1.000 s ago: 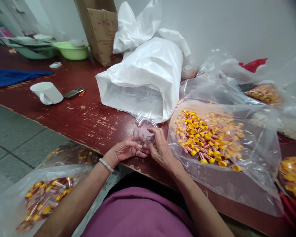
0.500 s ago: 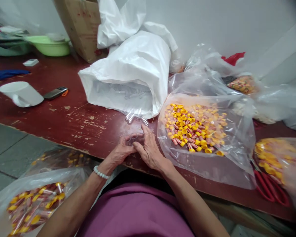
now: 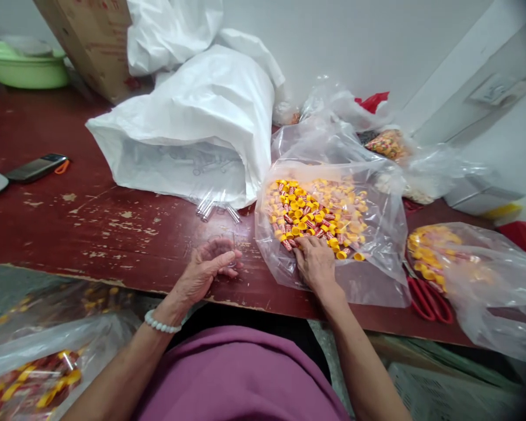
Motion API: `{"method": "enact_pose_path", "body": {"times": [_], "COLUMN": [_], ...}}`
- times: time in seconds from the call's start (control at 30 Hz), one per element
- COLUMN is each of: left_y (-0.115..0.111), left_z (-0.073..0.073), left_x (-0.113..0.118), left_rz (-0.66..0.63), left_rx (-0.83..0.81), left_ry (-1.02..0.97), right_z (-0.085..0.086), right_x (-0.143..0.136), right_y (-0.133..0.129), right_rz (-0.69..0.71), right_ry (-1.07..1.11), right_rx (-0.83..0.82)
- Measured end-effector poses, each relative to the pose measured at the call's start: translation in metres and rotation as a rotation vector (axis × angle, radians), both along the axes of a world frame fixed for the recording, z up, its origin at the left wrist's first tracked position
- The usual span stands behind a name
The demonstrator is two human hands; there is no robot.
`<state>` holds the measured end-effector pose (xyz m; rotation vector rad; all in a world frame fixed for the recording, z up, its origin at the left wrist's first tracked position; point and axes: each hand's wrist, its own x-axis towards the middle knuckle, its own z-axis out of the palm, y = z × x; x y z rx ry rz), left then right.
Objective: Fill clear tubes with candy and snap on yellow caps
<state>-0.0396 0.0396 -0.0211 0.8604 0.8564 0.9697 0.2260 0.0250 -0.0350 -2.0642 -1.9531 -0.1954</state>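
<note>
Yellow-and-red pieces (image 3: 309,213), of mixed axis: beyond and touching right hand (image 3: 316,262) (closure of grip indiscernible); farther from left hand (image 3: 205,270) (grip curled round clear tube (image 3: 234,243)).

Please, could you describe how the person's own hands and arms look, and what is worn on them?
The left hand and the right hand are bare, without gloves. A bracelet of pale, round beads circles the left wrist; none shows on the right wrist. The left forearm and right forearm are uncovered, with no sleeves in view.
</note>
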Motion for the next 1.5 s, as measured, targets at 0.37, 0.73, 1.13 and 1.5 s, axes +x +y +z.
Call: {"method": "enact_pose_path", "body": {"times": [0.37,0.73,1.13,1.5], "left_y": [-0.018,-0.022,-0.020,-0.021], "left_z": [0.008,0.014,-0.004,0.000], "left_x": [0.016,0.017,0.021,0.030], "left_rz": [-0.050,-0.146,-0.126,-0.150], "left_rx": [0.100,0.132,0.111,0.056], "left_ry": [0.248,0.293,0.210,0.223], "right_z": [0.063,0.057,0.037,0.010], "right_x": [-0.052,-0.059,-0.047,0.020], "right_y": [-0.033,-0.040,-0.040,-0.030], "right_rz": [0.507,0.420,0.384,-0.149], "right_ry": [0.609,0.667,0.536,0.119], "right_rx": [0.132,0.195,0.181,-0.023]}}
